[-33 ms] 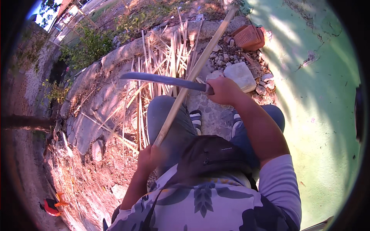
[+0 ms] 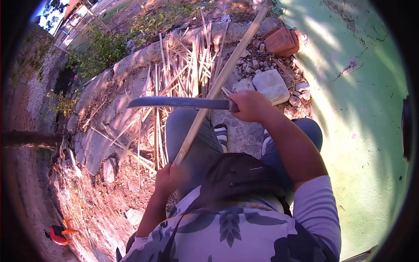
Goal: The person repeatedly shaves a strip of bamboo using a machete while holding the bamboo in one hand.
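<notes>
My right hand [image 2: 249, 106] is closed round the handle of a machete [image 2: 179, 102]. Its long grey blade points left and lies across a pale strip, perhaps bamboo [image 2: 218, 85]. The blade seems to touch the strip, though I cannot tell whether it bites in. My left hand [image 2: 168, 178] grips the near end of that strip, beside my left knee. From there the strip slants up and away to the right, its far end near the top of the view. Many thin split strips [image 2: 196, 70] lie in a loose pile beyond my left knee.
Past my right hand sit a pale stone block [image 2: 270, 86], gravel [image 2: 248, 65] and stacked reddish tiles [image 2: 281, 42]. A green wall or floor surface [image 2: 362, 144] fills the right side. Rough rocks [image 2: 98, 144] border the left. A red and orange object [image 2: 59, 233] lies lower left.
The machete has come a little nearer to me along the strip, its tip shifting left and down. My right hand moved slightly left and nearer with it. My left hand stays put.
</notes>
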A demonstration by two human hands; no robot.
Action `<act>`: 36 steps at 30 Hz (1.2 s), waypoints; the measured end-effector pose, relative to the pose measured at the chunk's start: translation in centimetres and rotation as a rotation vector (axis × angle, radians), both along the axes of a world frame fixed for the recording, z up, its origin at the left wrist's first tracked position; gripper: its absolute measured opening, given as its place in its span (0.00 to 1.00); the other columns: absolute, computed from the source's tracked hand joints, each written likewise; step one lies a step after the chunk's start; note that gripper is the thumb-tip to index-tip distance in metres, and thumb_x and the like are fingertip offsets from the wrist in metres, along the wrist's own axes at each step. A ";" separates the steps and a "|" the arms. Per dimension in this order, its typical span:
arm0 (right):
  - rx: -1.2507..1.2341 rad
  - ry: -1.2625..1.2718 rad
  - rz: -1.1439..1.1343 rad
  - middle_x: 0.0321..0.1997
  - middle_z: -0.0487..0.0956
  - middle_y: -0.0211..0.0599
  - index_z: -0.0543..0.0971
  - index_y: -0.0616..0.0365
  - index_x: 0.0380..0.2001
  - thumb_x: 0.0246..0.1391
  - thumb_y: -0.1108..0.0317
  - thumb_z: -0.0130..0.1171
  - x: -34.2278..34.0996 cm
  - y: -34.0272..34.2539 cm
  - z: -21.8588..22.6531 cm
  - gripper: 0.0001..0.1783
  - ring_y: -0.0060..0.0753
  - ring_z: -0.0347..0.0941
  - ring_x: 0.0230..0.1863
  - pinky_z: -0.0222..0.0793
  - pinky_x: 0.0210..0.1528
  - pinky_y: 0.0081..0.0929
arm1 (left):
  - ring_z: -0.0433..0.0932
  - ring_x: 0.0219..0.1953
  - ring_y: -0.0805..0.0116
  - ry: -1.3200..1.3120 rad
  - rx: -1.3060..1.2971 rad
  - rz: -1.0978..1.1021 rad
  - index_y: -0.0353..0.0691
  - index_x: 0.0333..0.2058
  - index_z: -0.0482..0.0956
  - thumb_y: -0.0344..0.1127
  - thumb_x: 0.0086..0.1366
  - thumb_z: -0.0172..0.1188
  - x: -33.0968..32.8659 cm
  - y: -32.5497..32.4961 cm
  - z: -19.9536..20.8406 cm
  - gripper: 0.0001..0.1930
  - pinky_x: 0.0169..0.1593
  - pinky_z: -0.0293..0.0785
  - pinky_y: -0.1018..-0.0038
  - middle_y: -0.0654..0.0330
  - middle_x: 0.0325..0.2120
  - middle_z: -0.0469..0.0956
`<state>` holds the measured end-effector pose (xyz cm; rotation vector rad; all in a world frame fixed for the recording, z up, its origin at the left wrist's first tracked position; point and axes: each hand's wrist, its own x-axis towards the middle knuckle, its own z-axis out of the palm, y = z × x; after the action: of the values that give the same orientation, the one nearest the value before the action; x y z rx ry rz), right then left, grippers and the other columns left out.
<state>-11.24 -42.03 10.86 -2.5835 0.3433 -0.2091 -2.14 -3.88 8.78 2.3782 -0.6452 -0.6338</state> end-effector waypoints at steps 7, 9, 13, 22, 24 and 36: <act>0.007 -0.002 0.084 0.27 0.80 0.43 0.79 0.56 0.29 0.42 0.63 0.63 0.6 -1.4 0.3 0.10 0.49 0.79 0.32 0.74 0.36 0.43 | 0.71 0.17 0.72 0.084 -0.220 -0.035 0.35 0.26 0.72 0.45 0.73 0.45 1.6 0.6 -1.9 0.21 0.23 0.65 0.70 0.59 0.12 0.70; 0.160 0.018 -0.087 0.26 0.80 0.42 0.79 0.57 0.29 0.42 0.64 0.64 -0.1 -3.5 -0.7 0.11 0.48 0.79 0.31 0.74 0.36 0.41 | 0.72 0.17 0.70 0.022 -0.165 -0.045 0.35 0.26 0.73 0.45 0.73 0.46 1.1 0.4 -1.6 0.21 0.23 0.66 0.69 0.58 0.13 0.71; 0.285 -0.074 -0.202 0.25 0.80 0.41 0.78 0.60 0.29 0.40 0.65 0.67 -0.3 -4.0 -1.8 0.12 0.45 0.79 0.31 0.74 0.36 0.36 | 0.75 0.23 0.51 0.027 -0.039 -0.047 0.32 0.28 0.74 0.51 0.73 0.41 0.4 0.9 -0.4 0.26 0.30 0.68 0.59 0.47 0.17 0.72; -0.162 0.097 0.271 0.23 0.78 0.43 0.76 0.53 0.26 0.41 0.63 0.62 0.3 3.3 -0.1 0.09 0.53 0.77 0.31 0.72 0.35 0.47 | 0.78 0.19 0.55 -0.104 -0.058 -0.067 0.35 0.26 0.74 0.46 0.72 0.45 0.8 0.8 -1.8 0.21 0.26 0.71 0.63 0.50 0.15 0.75; -0.134 0.038 0.245 0.22 0.77 0.43 0.75 0.53 0.25 0.40 0.63 0.62 0.5 2.5 0.0 0.09 0.53 0.77 0.31 0.72 0.35 0.48 | 0.77 0.18 0.58 -0.119 -0.114 -0.066 0.34 0.25 0.73 0.46 0.73 0.44 0.9 0.9 -1.5 0.22 0.25 0.70 0.64 0.51 0.14 0.74; 0.291 -0.095 -0.215 0.27 0.82 0.44 0.82 0.57 0.29 0.40 0.62 0.65 -0.8 -2.8 -0.4 0.13 0.46 0.80 0.32 0.74 0.38 0.38 | 0.77 0.26 0.39 -0.165 -0.029 -0.040 0.33 0.29 0.75 0.50 0.72 0.44 0.1 2.1 -3.7 0.24 0.30 0.69 0.52 0.41 0.19 0.74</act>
<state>-12.04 -44.84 10.43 -2.2412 0.5720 -0.3317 -2.06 -1.79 5.11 2.4129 -0.7686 -0.4438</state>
